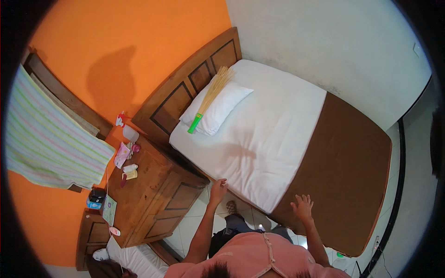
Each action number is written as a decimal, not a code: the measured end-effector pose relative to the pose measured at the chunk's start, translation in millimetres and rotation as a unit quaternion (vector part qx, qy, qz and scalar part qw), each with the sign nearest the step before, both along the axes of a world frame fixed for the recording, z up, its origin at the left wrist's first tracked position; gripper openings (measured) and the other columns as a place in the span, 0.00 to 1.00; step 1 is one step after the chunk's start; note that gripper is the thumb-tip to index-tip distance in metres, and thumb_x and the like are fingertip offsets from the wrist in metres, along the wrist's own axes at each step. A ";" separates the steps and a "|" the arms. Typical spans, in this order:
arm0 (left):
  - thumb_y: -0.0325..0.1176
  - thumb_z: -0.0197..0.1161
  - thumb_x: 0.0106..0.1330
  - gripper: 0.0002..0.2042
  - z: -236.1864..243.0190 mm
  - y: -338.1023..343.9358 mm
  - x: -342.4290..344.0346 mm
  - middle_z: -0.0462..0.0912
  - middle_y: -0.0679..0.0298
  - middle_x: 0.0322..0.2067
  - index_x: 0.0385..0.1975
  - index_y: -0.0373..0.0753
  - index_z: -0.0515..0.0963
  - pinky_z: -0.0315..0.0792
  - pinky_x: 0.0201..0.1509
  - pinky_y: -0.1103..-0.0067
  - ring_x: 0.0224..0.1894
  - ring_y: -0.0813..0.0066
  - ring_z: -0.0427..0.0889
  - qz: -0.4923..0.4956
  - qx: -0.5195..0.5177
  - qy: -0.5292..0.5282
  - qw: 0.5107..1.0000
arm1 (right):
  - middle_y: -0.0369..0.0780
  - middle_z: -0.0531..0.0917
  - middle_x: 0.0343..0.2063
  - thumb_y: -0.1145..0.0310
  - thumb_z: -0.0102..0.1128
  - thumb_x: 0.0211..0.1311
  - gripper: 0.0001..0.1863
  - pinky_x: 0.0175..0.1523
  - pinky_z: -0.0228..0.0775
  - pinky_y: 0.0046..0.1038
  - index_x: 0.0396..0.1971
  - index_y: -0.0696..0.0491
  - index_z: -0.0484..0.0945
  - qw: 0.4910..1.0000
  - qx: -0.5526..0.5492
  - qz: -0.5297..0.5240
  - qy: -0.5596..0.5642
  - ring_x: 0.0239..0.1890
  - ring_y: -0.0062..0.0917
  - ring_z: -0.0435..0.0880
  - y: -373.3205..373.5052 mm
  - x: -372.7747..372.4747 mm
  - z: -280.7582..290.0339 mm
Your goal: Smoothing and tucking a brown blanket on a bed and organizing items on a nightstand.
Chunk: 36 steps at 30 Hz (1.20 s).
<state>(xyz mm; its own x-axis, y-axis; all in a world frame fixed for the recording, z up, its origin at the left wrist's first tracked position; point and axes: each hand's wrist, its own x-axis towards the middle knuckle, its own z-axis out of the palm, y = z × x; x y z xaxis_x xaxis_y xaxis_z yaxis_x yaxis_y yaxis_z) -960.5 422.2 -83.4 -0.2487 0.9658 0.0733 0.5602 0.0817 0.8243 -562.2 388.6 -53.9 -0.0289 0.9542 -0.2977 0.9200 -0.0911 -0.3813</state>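
Note:
My left hand hangs near the bed's close edge with its fingers apart and nothing in it. Over the brown blanket at the foot of the bed, my right hand is spread open; whether it touches the cloth I cannot tell. A white sheet with soft wrinkles covers the head half of the mattress. Against the wooden headboard lies a white pillow. Resting across it is a stick broom of pale bristles with a green handle, away from both hands.
Left of the bed stands a wooden cabinet carrying a spray bottle, a pink packet and small containers. A striped towel hangs on the orange wall. Part of another bed shows at lower left. White walls border the far side.

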 end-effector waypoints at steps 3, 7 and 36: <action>0.33 0.60 0.61 0.11 -3.3 32.3 -50.3 0.82 0.56 0.33 0.40 0.36 0.77 0.74 0.39 0.75 0.33 0.67 0.81 0.014 -0.040 -0.050 0.998 | 0.48 0.70 0.53 0.54 0.59 0.57 0.26 0.60 0.50 0.60 0.53 0.51 0.71 0.998 -0.008 -0.042 0.037 0.62 0.50 0.59 17.4 -52.2 4.1; 0.38 0.60 0.62 0.12 -12.6 83.5 -97.9 0.83 0.57 0.29 0.34 0.35 0.78 0.74 0.39 0.76 0.35 0.70 0.82 0.003 -0.088 -0.045 0.995 | 0.46 0.76 0.45 0.59 0.64 0.53 0.22 0.55 0.61 0.46 0.47 0.52 0.76 0.995 0.055 -0.067 0.047 0.52 0.44 0.70 24.8 -109.8 0.7; 0.45 0.69 0.50 0.18 -190.7 314.6 -161.8 0.84 0.55 0.32 0.30 0.34 0.82 0.74 0.44 0.71 0.36 0.63 0.82 0.239 -0.296 -0.194 0.904 | 0.49 0.77 0.41 0.69 0.61 0.55 0.15 0.52 0.66 0.38 0.43 0.56 0.76 0.988 0.037 -0.029 0.145 0.47 0.44 0.74 176.2 -251.5 30.3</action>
